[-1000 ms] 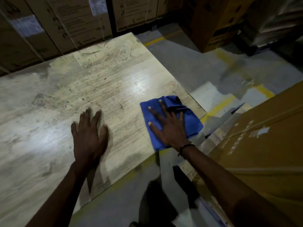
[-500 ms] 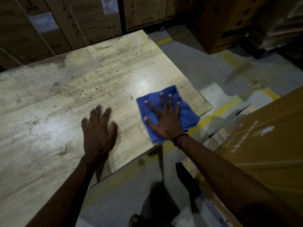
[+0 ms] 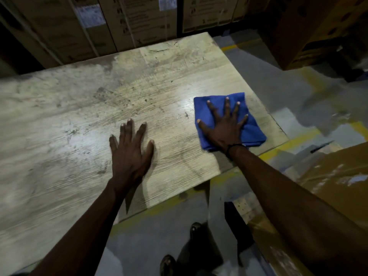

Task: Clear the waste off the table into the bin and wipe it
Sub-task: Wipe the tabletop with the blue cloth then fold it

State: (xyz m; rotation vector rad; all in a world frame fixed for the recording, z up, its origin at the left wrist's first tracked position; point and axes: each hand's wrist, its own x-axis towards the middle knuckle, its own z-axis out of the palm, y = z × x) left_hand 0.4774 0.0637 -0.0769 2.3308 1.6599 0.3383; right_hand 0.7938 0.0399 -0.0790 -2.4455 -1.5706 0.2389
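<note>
Two flat, splayed hands: left hand [image 3: 130, 154] on scuffed table [image 3: 59, 120], right hand [image 3: 225, 126] half-covering blue cloth [image 3: 253, 130].

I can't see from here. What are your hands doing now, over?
Right hand flat on blue cloth. Left hand flat on table. No waste visible.

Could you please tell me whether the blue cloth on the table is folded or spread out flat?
Folded. The blue cloth shows doubled layers at its near edge, under the right hand.
</note>
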